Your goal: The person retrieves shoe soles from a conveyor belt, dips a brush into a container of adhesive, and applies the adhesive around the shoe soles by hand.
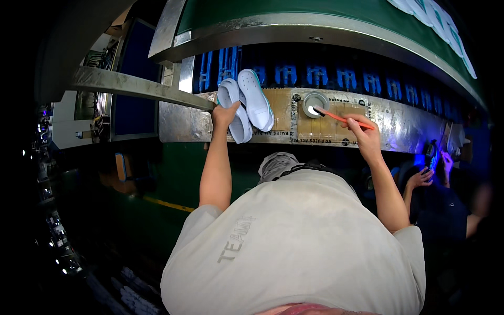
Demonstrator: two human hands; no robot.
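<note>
My left hand (pixel 224 114) grips a pair of white shoes (pixel 253 100) that lie sole-up on the metal ledge (pixel 184 123), toes pointing away from me. My right hand (pixel 366 135) holds a thin orange-handled brush (pixel 344 119). The brush tip rests in a small round pot (pixel 315 104) with white stuff inside, set on a brown cardboard patch (pixel 325 126) on the ledge. The pot stands to the right of the shoes, about a hand's width away.
Behind the ledge runs a dark belt with blue-lit racks (pixel 315 76) under a green curved hood (pixel 315 16). A grey metal bar (pixel 136 86) crosses at the left. At the right, a co-worker in a dark blue top (pixel 441 210) handles something under blue light.
</note>
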